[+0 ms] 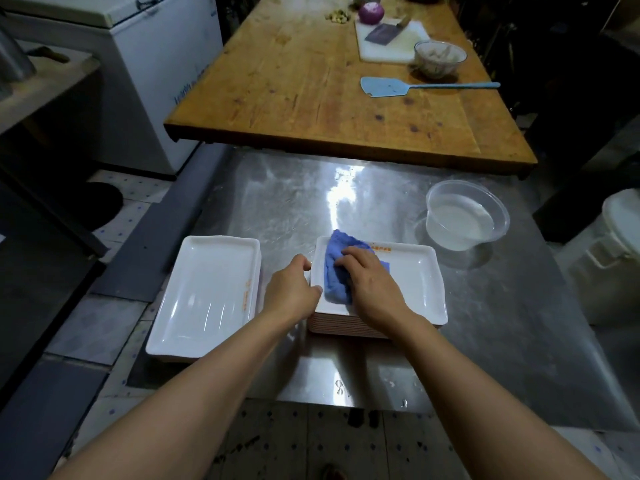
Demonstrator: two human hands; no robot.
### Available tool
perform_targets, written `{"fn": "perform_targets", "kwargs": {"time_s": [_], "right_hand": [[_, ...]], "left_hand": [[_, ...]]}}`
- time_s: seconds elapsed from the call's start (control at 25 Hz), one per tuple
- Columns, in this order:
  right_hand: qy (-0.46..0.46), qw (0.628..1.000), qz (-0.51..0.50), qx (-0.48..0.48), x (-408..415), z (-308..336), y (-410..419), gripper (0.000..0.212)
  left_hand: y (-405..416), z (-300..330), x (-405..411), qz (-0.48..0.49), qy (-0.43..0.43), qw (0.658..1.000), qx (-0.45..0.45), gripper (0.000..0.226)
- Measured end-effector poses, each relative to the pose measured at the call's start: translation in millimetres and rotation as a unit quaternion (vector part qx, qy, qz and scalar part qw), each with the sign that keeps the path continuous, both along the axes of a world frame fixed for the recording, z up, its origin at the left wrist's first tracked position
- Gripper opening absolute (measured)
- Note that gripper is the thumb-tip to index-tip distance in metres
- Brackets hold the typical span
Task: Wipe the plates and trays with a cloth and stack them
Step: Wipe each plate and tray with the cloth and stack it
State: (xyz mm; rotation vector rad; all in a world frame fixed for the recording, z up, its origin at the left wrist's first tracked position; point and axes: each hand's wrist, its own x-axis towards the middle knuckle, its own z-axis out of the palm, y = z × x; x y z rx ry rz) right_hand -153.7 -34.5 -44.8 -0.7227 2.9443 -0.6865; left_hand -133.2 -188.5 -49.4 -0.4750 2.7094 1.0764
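Both forearms reach to the right stack (420,289): left hand (291,289) grips its left edge, right hand (372,282) presses the cloth (334,268) flat on top. Second stack (204,296) lies left.

The scene is dim, with deep shadow along the left and right edges and in the far corners. A strong streak of glare runs down the steel worktop (346,202), seemingly from an overhead lamp out of frame. Softer sheen shows on the white tray (204,299) at left and on the clear tub of water (464,216). Wide-angle distortion bows the wooden table (311,98) and stretches the forearms at the bottom. Detail is soft throughout, with slight smearing towards the edges.
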Motion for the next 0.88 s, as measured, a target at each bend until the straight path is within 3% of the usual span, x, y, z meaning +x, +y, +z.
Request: {"fn": "perform_targets", "kwargs": {"time_s": [0.24, 0.56, 0.64, 0.88], "right_hand": [[0.007, 0.983, -0.140, 0.115, 6.2, 8.8, 61.9, 0.044], [0.012, 0.965, -0.085, 0.246, 41.9, 28.7, 81.2, 0.026], [0.006, 0.964, -0.106, 0.245, 53.7, 33.9, 88.3, 0.026], [-0.024, 0.976, -0.199, 0.082, 65.6, 45.1, 107.3, 0.014]], "left_hand": [[3.6, 0.2, 0.6, 0.002, 0.006, 1.000, -0.023, 0.025], [10.9, 4.3, -0.7, 0.008, 0.024, 0.997, -0.075, 0.026], [12.6, 5.3, 0.4, 0.012, 0.023, 0.996, -0.082, 0.028], [17.6, 15.8, 6.5, 0.008, -0.003, 0.992, -0.127, 0.032]]}}
